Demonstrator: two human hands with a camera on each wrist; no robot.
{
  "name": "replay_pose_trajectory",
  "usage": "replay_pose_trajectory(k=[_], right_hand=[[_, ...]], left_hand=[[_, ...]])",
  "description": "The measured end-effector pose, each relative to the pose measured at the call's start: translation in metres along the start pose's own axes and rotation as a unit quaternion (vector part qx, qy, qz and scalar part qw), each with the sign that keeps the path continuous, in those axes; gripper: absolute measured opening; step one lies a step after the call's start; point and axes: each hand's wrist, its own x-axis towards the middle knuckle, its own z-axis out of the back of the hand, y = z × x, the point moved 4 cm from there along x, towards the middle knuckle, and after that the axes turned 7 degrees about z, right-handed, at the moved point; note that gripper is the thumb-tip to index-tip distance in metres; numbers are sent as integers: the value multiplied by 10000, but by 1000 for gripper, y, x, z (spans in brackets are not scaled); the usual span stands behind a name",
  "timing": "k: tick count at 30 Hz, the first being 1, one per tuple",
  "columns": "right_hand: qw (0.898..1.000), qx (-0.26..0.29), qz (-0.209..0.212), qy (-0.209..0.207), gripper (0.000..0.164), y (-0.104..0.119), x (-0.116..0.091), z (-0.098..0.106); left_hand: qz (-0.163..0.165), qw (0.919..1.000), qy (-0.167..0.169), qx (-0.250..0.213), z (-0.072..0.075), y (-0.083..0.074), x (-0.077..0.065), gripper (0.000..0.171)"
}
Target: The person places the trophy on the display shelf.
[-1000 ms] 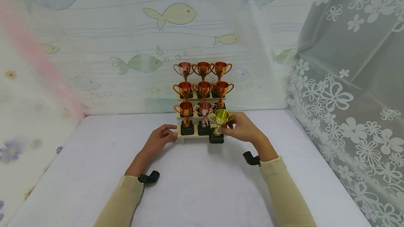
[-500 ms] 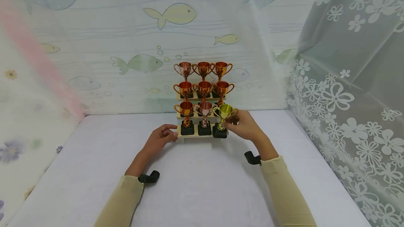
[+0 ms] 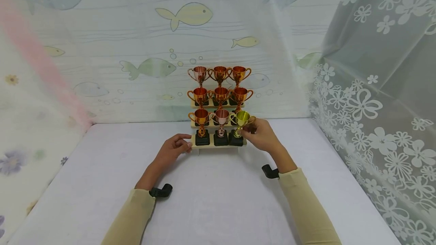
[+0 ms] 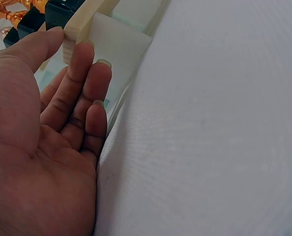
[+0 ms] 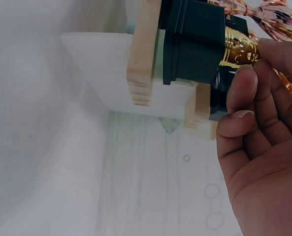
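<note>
My right hand [image 3: 262,134] pinches the stem of a gold trophy cup [image 3: 243,118] between thumb and fingers, at the right end of the stand's lowest step. Its black square base [image 5: 194,42] is right at the wooden plank [image 5: 145,51] in the right wrist view. To its left on the same step stand a rose-gold trophy [image 3: 222,117] and a copper-coloured one [image 3: 201,117], both upright. My left hand [image 3: 172,148] touches the left end of the tiered stand [image 3: 212,146] with thumb and index fingertips; its other fingers are loosely bent in the left wrist view.
Two higher steps carry more trophies, orange-copper [image 3: 220,94] in the middle row and a rose one [image 3: 200,74] at the top left. A fish-patterned curtain [image 3: 146,41] hangs behind. White cloth [image 3: 211,199] covers the table, and a flowered sheet [image 3: 381,116] hangs at the right.
My right hand has moved the gold trophy from in front of the lowest step up, back and right, then slightly down to line up with its row. My left hand stays put.
</note>
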Motion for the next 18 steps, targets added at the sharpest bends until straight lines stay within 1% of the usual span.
replay_pose_trajectory(k=[2,5,12,15,18], right_hand=[[10000,15,-31,1,11,0,0,-1],[10000,30,-79,8,10,0,-1,-1],[9999,26,-136,-38,9,-1,-2,1],[9998,45,-161,-54,9,-2,-2,1],[9998,79,-179,-66,8,-3,-1,1]], left_hand=[[-19,10000,-49,39,0,5,2,40],[-61,9999,-78,76,-1,6,2,39],[78,9999,81,-55,0,-22,-11,38],[85,9999,105,30,0,-26,-13,39],[85,9999,116,22,0,-27,-13,39]])
